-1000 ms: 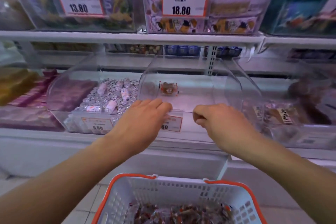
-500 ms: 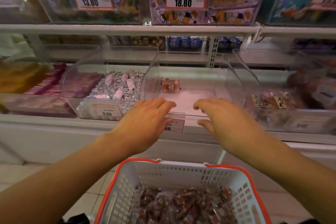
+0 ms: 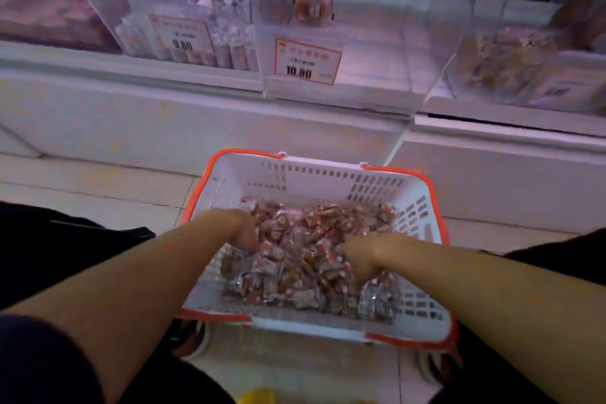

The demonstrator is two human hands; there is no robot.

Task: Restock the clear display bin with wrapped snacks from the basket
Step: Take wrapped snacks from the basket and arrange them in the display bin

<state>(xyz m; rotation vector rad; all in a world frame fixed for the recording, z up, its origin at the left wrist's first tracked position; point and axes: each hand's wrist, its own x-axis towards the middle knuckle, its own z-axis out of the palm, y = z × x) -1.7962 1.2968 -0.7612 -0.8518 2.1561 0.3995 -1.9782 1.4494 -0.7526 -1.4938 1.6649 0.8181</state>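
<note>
1. One white basket point(image 3: 296, 179) with an orange rim sits on the tiled floor point(image 3: 98, 193) at 6 o'clock of the view, between the person's knees.
2. A heap of wrapped snacks point(image 3: 305, 252) in red-and-silver wrappers covers the basket bottom; there are too many to count and the picture is blurred.
3. Two bare forearms reach down into the basket. The left hand point(image 3: 244, 233) is sunk into the heap at its 9 o'clock side, fingers pointing down among the wrappers.
4. The right hand point(image 3: 359, 259) is pushed into the heap at its 3 o'clock side, fingers buried in the snacks.
5. Whether either hand has closed round any snacks, I cannot tell: the fingertips are hidden in the heap.
6. One clear display bin point(image 3: 360, 52) stands on the white shelf point(image 3: 196, 75) at 12 o'clock, well apart from the basket. It bears one orange-edged price tag point(image 3: 306, 61) reading 10.80.
7. Inside that bin, one single wrapped snack point(image 3: 313, 8) shows near the back; the rest of its floor looks bare.
8. At 11 o'clock, one neighbouring bin point(image 3: 183, 0) holds many pale wrapped sweets and carries its own price tag.
9. At 1 o'clock, another bin point(image 3: 511, 59) holds brownish packets, blurred.
</note>
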